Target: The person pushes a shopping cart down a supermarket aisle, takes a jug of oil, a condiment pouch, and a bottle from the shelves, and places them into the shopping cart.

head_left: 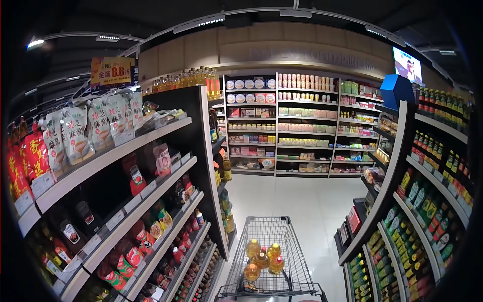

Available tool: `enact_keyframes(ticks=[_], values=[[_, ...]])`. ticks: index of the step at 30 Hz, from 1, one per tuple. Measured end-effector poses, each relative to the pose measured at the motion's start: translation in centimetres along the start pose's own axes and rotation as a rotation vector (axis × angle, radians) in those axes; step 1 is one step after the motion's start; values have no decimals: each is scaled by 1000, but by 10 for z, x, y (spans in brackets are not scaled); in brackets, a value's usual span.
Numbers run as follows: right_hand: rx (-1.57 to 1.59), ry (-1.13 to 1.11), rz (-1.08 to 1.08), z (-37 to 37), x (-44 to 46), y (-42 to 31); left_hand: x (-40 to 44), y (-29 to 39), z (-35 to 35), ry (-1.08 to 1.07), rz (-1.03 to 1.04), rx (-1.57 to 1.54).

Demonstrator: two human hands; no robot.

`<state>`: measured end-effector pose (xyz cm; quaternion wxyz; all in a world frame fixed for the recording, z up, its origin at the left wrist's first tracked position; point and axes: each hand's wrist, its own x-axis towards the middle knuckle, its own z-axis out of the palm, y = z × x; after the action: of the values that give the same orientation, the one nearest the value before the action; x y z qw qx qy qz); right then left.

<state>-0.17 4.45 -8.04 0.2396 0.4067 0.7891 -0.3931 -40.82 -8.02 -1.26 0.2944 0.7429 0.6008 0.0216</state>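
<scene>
At least two red packets (34, 156) and at least five white pouches (78, 132) lined the top tier of the left-hand shelving (115, 153), high and well to the left of the left hand. Below them, still left of that hand, one red pouch (135, 175) and one pink pouch (162, 159) stood on the next tier. A single orange sign (111, 71) hung beyond, far ahead and to the left.

Five bottles of golden liquid (260, 260) sat clustered inside one wire shopping cart (266, 219), just ahead of both hands and between them, one bottle in the middle of the group. Farther ahead, across the pale floor (271, 196), three bays of packaged goods (307, 113) filled the back wall.

To the right of the right hand, one blue block (395, 91) topped the end of the right-hand shelving (375, 216), where rows of bottles were too many to count; one lit screen (407, 65) shone above.

Only slivers of the left hand (227, 300) and the right hand (309, 300) showed at the lower edge, near the cart's rear end. How far open each was, and whether either gripped the cart, could not be told.
</scene>
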Motion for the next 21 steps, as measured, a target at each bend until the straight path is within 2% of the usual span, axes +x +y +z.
enact_keyframes(ticks=[3, 4, 6, 7, 10, 12, 14, 17, 19, 21], values=[[88, 49, -52, -5, 0, 1, -4, -16, 12, 113, 59, 156], [120, 65, -62, -6, -2, -2, -3, -17, 10, 140, 4, 49], [177, 106, -65, -3, -10, -14, -38, 26, -44, 176, -104, -184], [178, 148, -38, 0, -9, -21, -52, 39, -63, 175, -157, -196], [11, 322, 142, 9, -8, -46, -15, -22, -19, 148, -88, -209], [-29, 338, 168, 14, 1, -49, 16, -55, 8, 180, -84, -76], [-23, 395, 293, 9, -27, -106, 20, -68, 22, 209, -82, -17], [-81, 599, 389, 32, -23, -128, 20, -74, -5, -161, -64, 120], [-136, 736, 403, 42, -27, -150, -5, -70, -12, 74, -18, 50], [-150, 741, 430, 47, -12, -147, 1, -80, 6, 236, -31, 51]])
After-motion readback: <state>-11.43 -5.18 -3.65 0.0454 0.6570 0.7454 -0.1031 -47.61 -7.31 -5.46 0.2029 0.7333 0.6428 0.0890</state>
